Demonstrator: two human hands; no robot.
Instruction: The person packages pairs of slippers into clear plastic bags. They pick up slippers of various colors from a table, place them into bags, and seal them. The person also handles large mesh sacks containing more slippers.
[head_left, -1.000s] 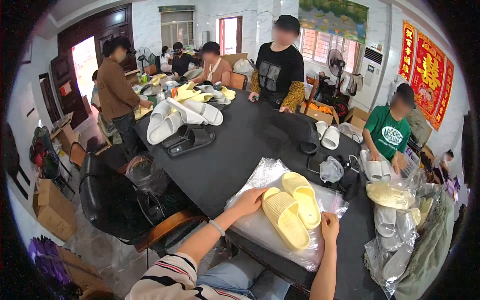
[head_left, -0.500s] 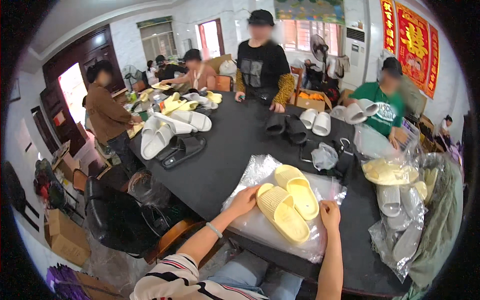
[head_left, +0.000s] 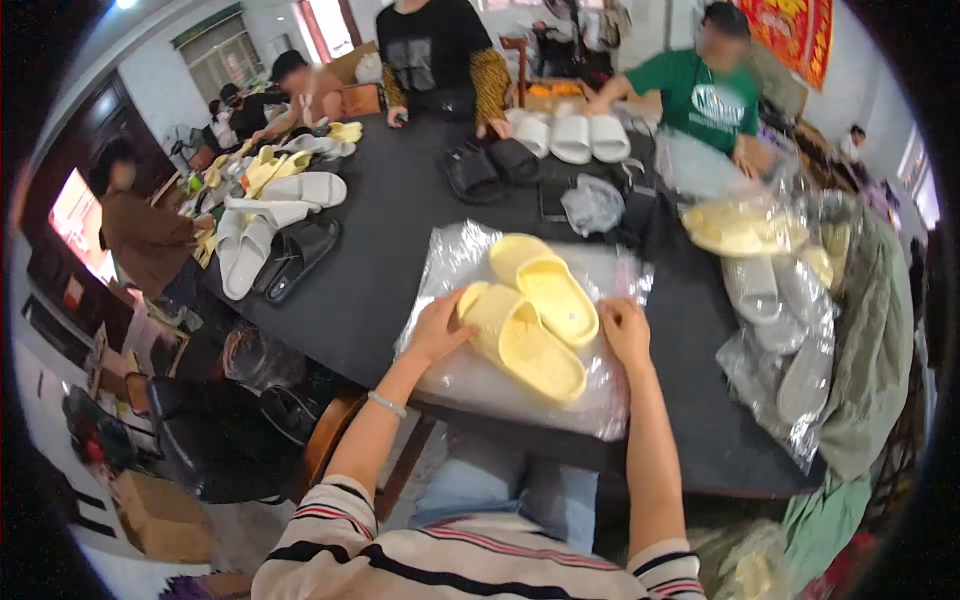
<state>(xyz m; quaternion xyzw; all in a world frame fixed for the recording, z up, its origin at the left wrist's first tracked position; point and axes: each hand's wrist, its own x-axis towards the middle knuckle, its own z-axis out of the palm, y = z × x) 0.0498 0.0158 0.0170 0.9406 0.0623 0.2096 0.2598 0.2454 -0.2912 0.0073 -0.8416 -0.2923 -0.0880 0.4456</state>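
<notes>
A pair of pale yellow slide slippers lies on a stack of clear plastic bags [head_left: 450, 380] at the table edge before me. The near slipper [head_left: 535, 355] overlaps the far one [head_left: 550, 285], both with their open heels toward the lower right. My left hand [head_left: 438, 330] is closed at the toe of the near slipper, thumb and fingers on its side. Beside the far slipper's heel, my right hand [head_left: 625, 328] has its fingers curled together over the bags; what they pinch is hidden.
Black slippers [head_left: 490, 170] and white slippers [head_left: 570, 138] stand across the dark table [head_left: 380, 220]. Bagged slippers [head_left: 755, 285] lie to my right, and loose white slippers [head_left: 245, 245] to my left. Several co-workers stand or sit around, one in green [head_left: 705, 95]. A black chair [head_left: 225, 435] is at lower left.
My view has tilted downward, so the table sits higher in it. The person in green has set a white pair down beside the other white slippers. My hands remain by the yellow pair.
</notes>
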